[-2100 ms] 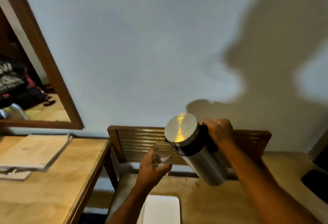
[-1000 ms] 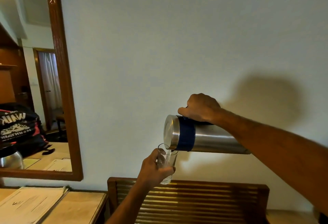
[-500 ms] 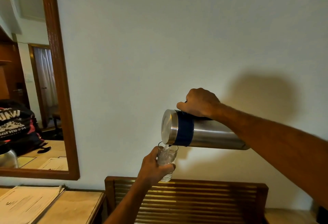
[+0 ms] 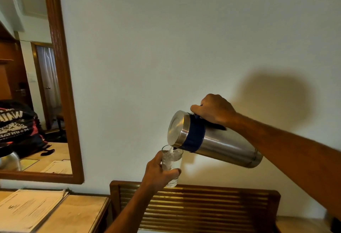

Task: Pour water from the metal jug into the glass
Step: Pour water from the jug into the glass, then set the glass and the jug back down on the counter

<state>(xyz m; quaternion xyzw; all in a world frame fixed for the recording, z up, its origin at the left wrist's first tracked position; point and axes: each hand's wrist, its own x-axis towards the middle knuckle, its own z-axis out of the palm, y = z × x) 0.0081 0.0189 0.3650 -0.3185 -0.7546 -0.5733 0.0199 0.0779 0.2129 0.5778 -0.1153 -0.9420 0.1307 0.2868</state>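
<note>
The metal jug [image 4: 219,144], steel with a dark blue band under its lid, is tipped past level with its lid end lower and to the left. My right hand [image 4: 212,110] grips its handle from above. A thin stream of water runs from the spout into the clear glass [image 4: 173,162], held upright just below it. My left hand [image 4: 158,173] is wrapped around the glass's lower half. Water fills much of the glass and looks churned.
A slatted wooden bench back [image 4: 195,205] runs below the hands against the pale wall. At the left stands a wooden table [image 4: 73,216] with papers [image 4: 27,208] on it. A wood-framed mirror [image 4: 64,103] hangs above the table.
The jug has tipped further, its base rising and lid end dropping. Water now runs into the glass and the level has risen. Both hands hold the same grips.
</note>
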